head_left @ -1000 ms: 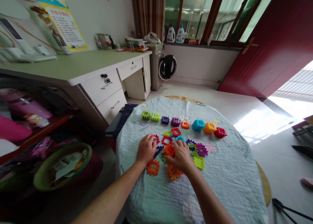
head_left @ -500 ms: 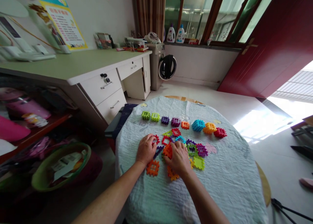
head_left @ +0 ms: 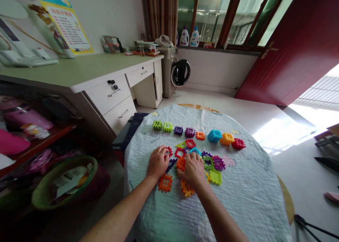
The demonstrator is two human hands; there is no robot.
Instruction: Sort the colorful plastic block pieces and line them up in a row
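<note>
Loose plastic interlocking building tiles lie in a cluster on the cloth-covered round table. At the cluster's left side my left hand point(head_left: 157, 162) has its fingers curled onto a red ring-like tile point(head_left: 169, 151), partly hidden by them. My right hand point(head_left: 195, 169) is bent over an orange tile point(head_left: 180, 163), thumb at its near edge and fingers at its right. Around the hands lie a purple tile point(head_left: 171, 164), a red square frame point(head_left: 180, 152), an orange window tile point(head_left: 165, 183), another orange tile point(head_left: 186, 188), a green frame point(head_left: 208, 162) and a lime tile point(head_left: 215, 177).
Behind the cluster stands a row of stacked tiles, among them a blue stack point(head_left: 214, 136), a yellow one point(head_left: 227, 138) and a red one point(head_left: 238, 144). A pale cloth point(head_left: 246, 192) covers the table. Left are a green-rimmed basket point(head_left: 39, 199) and a desk point(head_left: 90, 69).
Both hands stay at nearly the same tiles. The view has shifted very slightly; no tile has clearly moved.
</note>
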